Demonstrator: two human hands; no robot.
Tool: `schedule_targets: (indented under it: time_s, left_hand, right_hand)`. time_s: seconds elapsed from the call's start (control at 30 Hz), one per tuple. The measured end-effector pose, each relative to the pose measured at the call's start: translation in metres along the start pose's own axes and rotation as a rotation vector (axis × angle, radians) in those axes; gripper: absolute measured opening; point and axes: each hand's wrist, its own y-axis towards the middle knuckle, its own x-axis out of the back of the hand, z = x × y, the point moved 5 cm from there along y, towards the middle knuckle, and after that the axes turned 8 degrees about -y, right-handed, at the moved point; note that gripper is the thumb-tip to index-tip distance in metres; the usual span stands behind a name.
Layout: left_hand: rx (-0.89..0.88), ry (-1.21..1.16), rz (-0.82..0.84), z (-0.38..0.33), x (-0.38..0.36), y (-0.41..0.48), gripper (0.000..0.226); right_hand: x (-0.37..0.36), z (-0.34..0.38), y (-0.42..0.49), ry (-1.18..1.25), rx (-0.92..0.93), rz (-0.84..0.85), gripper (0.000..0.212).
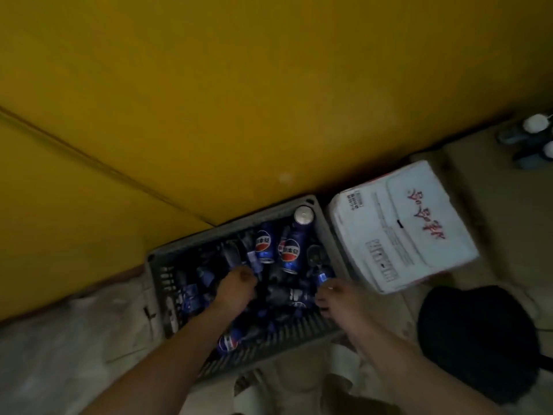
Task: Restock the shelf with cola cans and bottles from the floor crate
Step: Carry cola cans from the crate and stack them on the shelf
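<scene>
Left hand (236, 290) and right hand (336, 299) sit apart in the grey plastic crate (227, 227); grip too blurry to tell; blue cola cans (290, 253) look heavy, slippery; hold round the middle

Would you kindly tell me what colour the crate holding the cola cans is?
The crate is grey, clearest in the head view.

left hand (236, 290) bare | right hand (338, 298) bare | both forearms bare
</scene>
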Motion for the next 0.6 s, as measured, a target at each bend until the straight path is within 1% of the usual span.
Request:
schedule_targets:
  time_s: [0.03,0.07,0.13,0.17,0.2,0.3,0.37,0.43,0.53,0.6]
  left_hand:
    - [-0.015,0.013,-0.020,-0.001,-0.007,0.017,0.016]
    - [-0.024,0.007,-0.045,-0.004,-0.013,0.030,0.022]
    - [-0.039,-0.013,-0.079,0.004,-0.029,0.067,0.038]
    - [-0.049,-0.005,-0.093,0.009,-0.035,0.085,0.049]
    - [-0.061,0.015,-0.115,0.013,-0.040,0.100,0.058]
    - [-0.079,0.151,-0.228,0.022,-0.051,0.126,0.083]
    - [-0.118,0.258,-0.276,0.020,-0.059,0.133,0.094]
    - [-0.140,0.307,-0.296,0.018,-0.062,0.138,0.097]
    - [-0.202,0.374,-0.280,0.014,-0.057,0.143,0.087]
    - [-0.203,0.320,-0.242,0.011,-0.052,0.142,0.082]
  right_hand:
    - [-0.006,-0.005,0.020,-0.003,0.009,-0.019,0.035]
    - [-0.012,-0.003,0.034,-0.026,0.010,-0.038,0.029]
    - [-0.029,-0.007,0.074,-0.036,0.028,-0.061,0.004]
    - [-0.040,-0.008,0.095,-0.031,0.052,-0.057,0.016]
    - [-0.052,-0.007,0.110,-0.012,0.065,-0.049,0.023]
    - [-0.082,-0.007,0.133,0.097,0.109,-0.087,0.049]
    - [-0.091,-0.008,0.137,0.154,0.136,-0.148,0.054]
    - [-0.093,-0.005,0.139,0.180,0.130,-0.178,0.053]
    - [-0.091,0.001,0.138,0.169,0.080,-0.150,0.051]
    - [-0.087,0.006,0.133,0.147,0.057,-0.141,0.054]
